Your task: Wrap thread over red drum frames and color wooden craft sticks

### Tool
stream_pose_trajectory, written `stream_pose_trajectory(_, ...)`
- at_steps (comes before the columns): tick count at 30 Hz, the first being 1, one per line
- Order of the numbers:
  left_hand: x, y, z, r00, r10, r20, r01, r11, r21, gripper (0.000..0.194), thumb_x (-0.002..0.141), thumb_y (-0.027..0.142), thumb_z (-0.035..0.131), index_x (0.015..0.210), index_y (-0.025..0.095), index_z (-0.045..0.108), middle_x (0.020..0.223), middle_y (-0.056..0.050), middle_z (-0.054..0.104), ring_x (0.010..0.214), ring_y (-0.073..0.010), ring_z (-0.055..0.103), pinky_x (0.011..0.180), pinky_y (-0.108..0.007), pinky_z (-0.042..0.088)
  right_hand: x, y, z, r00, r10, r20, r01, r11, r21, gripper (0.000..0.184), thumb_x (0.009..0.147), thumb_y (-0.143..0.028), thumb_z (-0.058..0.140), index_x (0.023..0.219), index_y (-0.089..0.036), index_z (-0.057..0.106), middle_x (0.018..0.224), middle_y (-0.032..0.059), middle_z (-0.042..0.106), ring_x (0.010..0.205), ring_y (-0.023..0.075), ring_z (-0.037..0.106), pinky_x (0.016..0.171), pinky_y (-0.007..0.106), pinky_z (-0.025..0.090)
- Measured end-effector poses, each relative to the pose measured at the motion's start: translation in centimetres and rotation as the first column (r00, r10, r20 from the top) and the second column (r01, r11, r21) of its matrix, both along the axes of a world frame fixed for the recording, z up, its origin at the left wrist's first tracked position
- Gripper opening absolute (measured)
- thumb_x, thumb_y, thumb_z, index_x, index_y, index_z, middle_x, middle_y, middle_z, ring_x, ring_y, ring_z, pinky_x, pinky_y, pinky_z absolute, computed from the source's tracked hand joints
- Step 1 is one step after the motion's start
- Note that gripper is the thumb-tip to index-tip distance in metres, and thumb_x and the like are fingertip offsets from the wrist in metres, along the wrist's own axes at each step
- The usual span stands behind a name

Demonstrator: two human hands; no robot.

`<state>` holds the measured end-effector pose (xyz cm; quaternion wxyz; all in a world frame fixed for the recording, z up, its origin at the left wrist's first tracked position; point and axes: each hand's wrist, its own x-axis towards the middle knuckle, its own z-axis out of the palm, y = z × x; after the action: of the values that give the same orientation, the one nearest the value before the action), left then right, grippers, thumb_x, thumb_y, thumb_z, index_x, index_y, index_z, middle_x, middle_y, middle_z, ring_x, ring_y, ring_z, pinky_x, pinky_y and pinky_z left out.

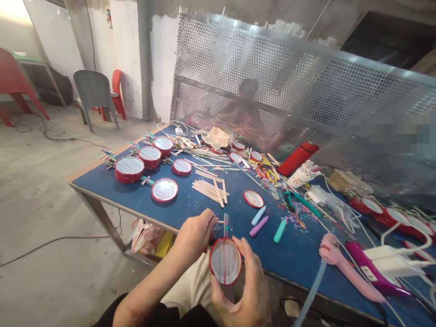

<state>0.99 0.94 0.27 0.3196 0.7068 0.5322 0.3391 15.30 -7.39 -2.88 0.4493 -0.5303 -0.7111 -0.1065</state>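
My right hand point(250, 281) is wrapped round the rim of a small toy banjo point(225, 262), made of a round red-rimmed lid with strings across its pale face. Its craft-stick neck point(225, 225), marked green and red, points away from me. At the left of the neck, my left hand point(200, 227) is closed in a pinch beside a short pale peg. What its fingers hold is hidden. Beyond my hands lie loose craft sticks point(207, 190), a red-rimmed lid with sticks in it point(253, 199), and blue, purple point(259, 226) and teal marker-like tubes.
Stacked toy banjos point(129, 169) stand at the table's left. A red flask point(298, 158), teal-handled pliers point(306, 204) and scattered rubber bands lie to the right. Nearer are a pink glue gun point(350, 272), a purple power strip and cables. A perforated metal panel point(218, 68) rises behind.
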Motion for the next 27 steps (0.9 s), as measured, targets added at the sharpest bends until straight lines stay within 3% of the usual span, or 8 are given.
stream_pose_trajectory(27,-0.06,-0.09,-0.16,0.996,0.022,-0.083,-0.017,0.998,0.067,0.023,0.096,0.027,0.035,0.076,0.025,0.045,0.063,0.002,0.060,0.058,-0.0163,0.057,0.058,-0.025,0.036,-0.35,-0.18,-0.48,0.999,0.026,0.019,-0.025,0.999,-0.042,0.076,0.087,-0.037,0.065,0.152,-0.009,0.035,0.127,0.0210,0.064,0.112,0.0333,0.066,0.090,0.046,0.058)
